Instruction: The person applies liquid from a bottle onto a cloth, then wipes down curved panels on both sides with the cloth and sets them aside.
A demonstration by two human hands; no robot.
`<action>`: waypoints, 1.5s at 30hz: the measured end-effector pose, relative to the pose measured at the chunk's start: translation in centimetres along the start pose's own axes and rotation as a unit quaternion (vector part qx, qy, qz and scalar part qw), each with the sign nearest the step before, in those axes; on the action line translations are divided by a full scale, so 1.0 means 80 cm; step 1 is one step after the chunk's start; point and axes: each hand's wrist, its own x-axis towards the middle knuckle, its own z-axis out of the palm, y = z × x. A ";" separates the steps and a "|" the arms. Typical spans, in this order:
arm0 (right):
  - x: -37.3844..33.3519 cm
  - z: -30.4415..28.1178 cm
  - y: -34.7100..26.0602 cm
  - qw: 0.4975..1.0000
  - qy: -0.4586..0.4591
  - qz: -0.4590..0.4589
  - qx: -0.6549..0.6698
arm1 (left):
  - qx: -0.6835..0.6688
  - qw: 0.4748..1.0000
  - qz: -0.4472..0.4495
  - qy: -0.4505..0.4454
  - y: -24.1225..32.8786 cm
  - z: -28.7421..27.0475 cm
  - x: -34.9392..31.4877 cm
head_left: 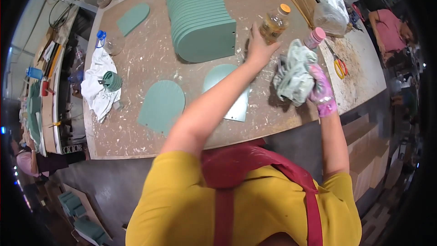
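My bare left hand (261, 51) reaches across the table and is closed round the lower part of a clear bottle (275, 22) with an orange cap and yellowish liquid. My right hand (322, 90), in a pink stained glove, grips a crumpled pale green-and-white rag (295, 74) above the table's right side. A small pink-capped jar (314, 38) stands just beyond the rag. Under my left forearm lies a green round-topped panel (221, 75), partly hidden and shiny at its lower end. Another matte green panel (162, 104) lies to its left.
A long stack of green round-topped panels (205, 41) stands at the back middle. One panel (133, 18) lies far left. A white cloth (96, 82), a green-stained cup (112, 81) and a blue-capped bottle (109, 43) sit left. Scissors (339, 65) lie right; another person (391, 29) is beyond.
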 end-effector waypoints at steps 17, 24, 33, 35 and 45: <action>0.011 0.032 0.013 0.996 -0.059 -0.029 0.068 | 0.311 0.929 0.127 -0.154 0.065 -0.093 -0.112; 0.009 0.026 0.043 0.981 -0.139 -0.044 -0.125 | 0.456 0.872 0.113 -0.139 0.081 -0.122 -0.152; 0.004 -0.002 0.047 0.979 -0.162 0.075 0.097 | 0.481 0.855 0.106 -0.164 0.082 -0.119 -0.133; 0.009 -0.002 0.057 0.981 -0.154 0.067 0.101 | 0.498 0.839 0.117 -0.183 0.099 -0.124 -0.129; 0.000 0.013 0.043 0.981 -0.123 0.036 0.147 | 0.552 0.790 0.179 -0.198 0.112 -0.134 -0.122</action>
